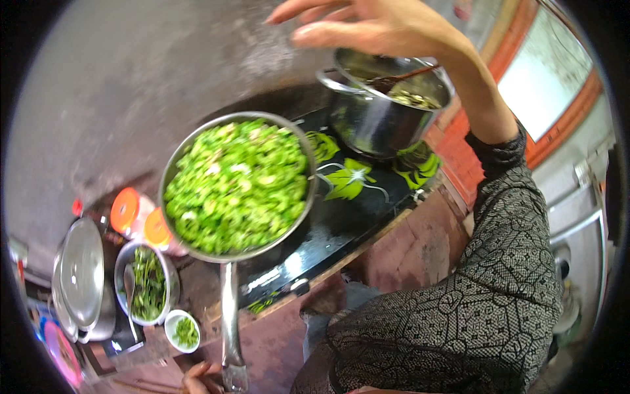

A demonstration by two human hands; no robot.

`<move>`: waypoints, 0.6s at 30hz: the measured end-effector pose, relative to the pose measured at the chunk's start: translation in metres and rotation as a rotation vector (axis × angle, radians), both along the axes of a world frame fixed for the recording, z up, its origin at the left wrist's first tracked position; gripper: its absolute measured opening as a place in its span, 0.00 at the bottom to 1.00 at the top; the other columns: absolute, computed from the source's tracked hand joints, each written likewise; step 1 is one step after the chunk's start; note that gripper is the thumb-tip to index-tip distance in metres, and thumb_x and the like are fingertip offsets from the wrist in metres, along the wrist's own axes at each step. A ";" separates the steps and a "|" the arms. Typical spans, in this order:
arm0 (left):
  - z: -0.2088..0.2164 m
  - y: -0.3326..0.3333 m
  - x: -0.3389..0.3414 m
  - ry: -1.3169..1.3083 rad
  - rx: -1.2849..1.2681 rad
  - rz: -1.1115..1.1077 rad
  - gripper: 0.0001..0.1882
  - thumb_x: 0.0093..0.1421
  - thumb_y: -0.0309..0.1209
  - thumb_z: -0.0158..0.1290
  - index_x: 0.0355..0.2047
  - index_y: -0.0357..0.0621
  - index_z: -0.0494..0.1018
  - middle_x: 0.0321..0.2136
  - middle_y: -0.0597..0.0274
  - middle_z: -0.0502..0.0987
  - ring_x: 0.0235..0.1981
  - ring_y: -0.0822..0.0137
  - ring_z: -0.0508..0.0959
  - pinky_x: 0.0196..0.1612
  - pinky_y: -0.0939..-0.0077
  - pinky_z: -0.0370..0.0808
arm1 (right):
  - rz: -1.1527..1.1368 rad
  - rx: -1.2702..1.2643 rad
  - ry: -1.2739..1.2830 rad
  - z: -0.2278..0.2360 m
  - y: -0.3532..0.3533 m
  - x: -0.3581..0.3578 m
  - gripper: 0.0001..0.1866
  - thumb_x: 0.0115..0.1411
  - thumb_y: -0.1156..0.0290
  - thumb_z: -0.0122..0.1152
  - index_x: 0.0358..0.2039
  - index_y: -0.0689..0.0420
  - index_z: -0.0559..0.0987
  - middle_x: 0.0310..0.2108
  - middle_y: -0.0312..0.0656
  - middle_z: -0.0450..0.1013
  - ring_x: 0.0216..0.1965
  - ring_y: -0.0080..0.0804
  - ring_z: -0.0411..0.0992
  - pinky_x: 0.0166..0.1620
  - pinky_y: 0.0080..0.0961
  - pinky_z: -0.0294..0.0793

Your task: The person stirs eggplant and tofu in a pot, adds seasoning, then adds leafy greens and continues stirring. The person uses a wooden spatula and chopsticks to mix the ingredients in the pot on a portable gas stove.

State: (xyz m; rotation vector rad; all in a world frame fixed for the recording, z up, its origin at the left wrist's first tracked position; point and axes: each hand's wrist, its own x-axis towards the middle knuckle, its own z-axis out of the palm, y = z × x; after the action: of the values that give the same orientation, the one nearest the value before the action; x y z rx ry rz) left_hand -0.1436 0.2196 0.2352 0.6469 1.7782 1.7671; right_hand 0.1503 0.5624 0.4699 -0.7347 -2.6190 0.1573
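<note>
My right hand (367, 26) is raised high over the stove, fingers stretched out and holding nothing. Just under it stands a steel pot (374, 118) with cooked pieces inside and a dark brown utensil (401, 75) leaning across it. A wide frying pan (314, 164), full of chopped green vegetables (239, 187), sits left of the pot. Its long metal handle (230, 308) points toward me. At the lower edge my left hand (200, 379), partly cut off, is closed on thin wooden chopsticks (147, 386), beside the handle's end.
The black glass stove (308, 246) has green leaf prints. To the left are orange-lidded jars (125, 209), a metal bowl (174, 282) of leafy greens with a spoon, a small white bowl (172, 331) of chopped greens, and a lidded pot (82, 276). A grey wall (131, 85) rises behind.
</note>
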 end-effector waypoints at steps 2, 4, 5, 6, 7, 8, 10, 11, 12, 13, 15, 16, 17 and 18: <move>0.010 0.018 0.023 0.233 0.187 0.028 0.23 0.70 0.41 0.47 0.40 0.27 0.78 0.31 0.47 0.80 0.17 0.70 0.70 0.25 0.80 0.70 | -0.144 0.097 0.050 0.004 0.013 0.087 0.20 0.65 0.54 0.59 0.49 0.56 0.80 0.40 0.48 0.80 0.40 0.32 0.79 0.41 0.32 0.77; 0.019 0.040 0.049 0.388 0.222 0.004 0.25 0.71 0.43 0.46 0.41 0.28 0.78 0.26 0.47 0.79 0.13 0.75 0.65 0.18 0.81 0.62 | -0.387 0.253 -0.062 -0.017 0.042 0.166 0.19 0.63 0.57 0.63 0.47 0.58 0.82 0.41 0.50 0.80 0.43 0.42 0.79 0.45 0.37 0.77; 0.033 0.041 0.060 0.240 0.081 -0.033 0.26 0.71 0.45 0.45 0.41 0.28 0.78 0.22 0.48 0.78 0.12 0.78 0.61 0.15 0.82 0.57 | -0.625 0.300 -0.262 -0.025 0.057 0.201 0.23 0.63 0.57 0.64 0.51 0.60 0.80 0.47 0.51 0.79 0.49 0.47 0.77 0.51 0.39 0.77; 0.039 0.046 0.077 0.229 0.010 0.013 0.27 0.71 0.46 0.46 0.41 0.29 0.79 0.14 0.59 0.73 0.11 0.83 0.55 0.15 0.84 0.49 | -0.601 0.388 -0.249 -0.038 0.070 0.236 0.21 0.61 0.57 0.65 0.48 0.61 0.81 0.43 0.53 0.80 0.45 0.49 0.78 0.48 0.41 0.78; 0.049 0.054 0.088 0.271 -0.053 -0.062 0.27 0.71 0.47 0.46 0.41 0.30 0.80 0.13 0.66 0.69 0.12 0.83 0.54 0.17 0.84 0.48 | -0.702 0.435 -0.297 -0.052 0.081 0.266 0.20 0.60 0.58 0.66 0.44 0.62 0.83 0.39 0.55 0.80 0.41 0.52 0.80 0.45 0.43 0.79; 0.054 0.065 0.101 0.297 -0.039 -0.093 0.27 0.71 0.47 0.46 0.42 0.30 0.80 0.14 0.67 0.70 0.12 0.83 0.54 0.17 0.85 0.48 | -0.764 0.377 -0.319 -0.063 0.092 0.292 0.19 0.60 0.59 0.66 0.43 0.62 0.83 0.39 0.55 0.80 0.44 0.52 0.78 0.47 0.43 0.77; 0.062 0.082 0.131 0.309 -0.041 -0.116 0.27 0.72 0.47 0.45 0.45 0.32 0.78 0.17 0.66 0.73 0.13 0.83 0.53 0.18 0.85 0.47 | -0.519 0.498 -0.372 -0.080 0.112 0.327 0.17 0.58 0.62 0.67 0.43 0.60 0.83 0.38 0.51 0.80 0.46 0.50 0.76 0.49 0.43 0.75; 0.059 0.098 0.152 0.211 -0.056 -0.099 0.26 0.72 0.47 0.45 0.48 0.32 0.76 0.21 0.63 0.76 0.13 0.83 0.55 0.18 0.86 0.49 | -0.396 0.492 -0.368 -0.095 0.134 0.335 0.16 0.57 0.63 0.67 0.43 0.58 0.84 0.38 0.50 0.79 0.45 0.49 0.76 0.49 0.43 0.75; 0.062 0.103 0.166 0.153 -0.100 -0.166 0.27 0.72 0.48 0.44 0.49 0.33 0.75 0.22 0.62 0.78 0.13 0.83 0.56 0.18 0.86 0.50 | -0.423 0.441 -0.376 -0.098 0.140 0.343 0.15 0.57 0.64 0.68 0.42 0.58 0.84 0.37 0.49 0.79 0.45 0.49 0.76 0.49 0.43 0.74; 0.065 0.109 0.181 0.097 -0.147 -0.228 0.27 0.72 0.48 0.44 0.50 0.33 0.75 0.24 0.61 0.79 0.13 0.83 0.58 0.18 0.87 0.51 | -0.443 0.389 -0.376 -0.106 0.150 0.349 0.14 0.56 0.65 0.68 0.41 0.57 0.84 0.37 0.48 0.80 0.44 0.49 0.76 0.49 0.43 0.74; 0.062 0.130 0.206 0.021 -0.092 -0.413 0.27 0.72 0.50 0.44 0.49 0.34 0.76 0.24 0.60 0.79 0.14 0.82 0.61 0.18 0.88 0.53 | -0.449 0.325 -0.403 -0.119 0.170 0.357 0.13 0.55 0.66 0.69 0.40 0.56 0.84 0.36 0.47 0.80 0.42 0.48 0.76 0.48 0.43 0.74; 0.057 0.139 0.221 -0.062 -0.105 -0.390 0.30 0.72 0.52 0.42 0.50 0.33 0.74 0.24 0.59 0.79 0.14 0.83 0.61 0.18 0.88 0.53 | -0.439 0.312 -0.432 -0.123 0.178 0.358 0.12 0.54 0.66 0.69 0.39 0.55 0.85 0.36 0.46 0.80 0.42 0.47 0.76 0.48 0.42 0.75; 0.056 0.144 0.231 -0.185 -0.109 -0.357 0.24 0.68 0.45 0.51 0.43 0.31 0.78 0.24 0.54 0.80 0.17 0.77 0.67 0.21 0.83 0.60 | -0.386 0.334 -0.431 -0.124 0.183 0.358 0.12 0.54 0.67 0.70 0.38 0.55 0.85 0.35 0.45 0.80 0.42 0.47 0.76 0.47 0.42 0.75; 0.051 0.157 0.240 -0.060 -0.067 -0.407 0.24 0.70 0.46 0.47 0.42 0.32 0.77 0.22 0.54 0.79 0.13 0.81 0.59 0.17 0.83 0.52 | -0.366 0.400 -0.421 -0.125 0.189 0.355 0.11 0.53 0.67 0.70 0.38 0.55 0.85 0.34 0.45 0.80 0.41 0.46 0.76 0.46 0.42 0.75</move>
State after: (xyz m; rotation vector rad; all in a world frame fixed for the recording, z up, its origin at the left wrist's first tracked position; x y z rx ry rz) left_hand 0.0965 0.3766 0.2865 0.8497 1.5282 1.4307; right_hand 0.5054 0.7517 0.3446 -1.1738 -2.6952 -0.6733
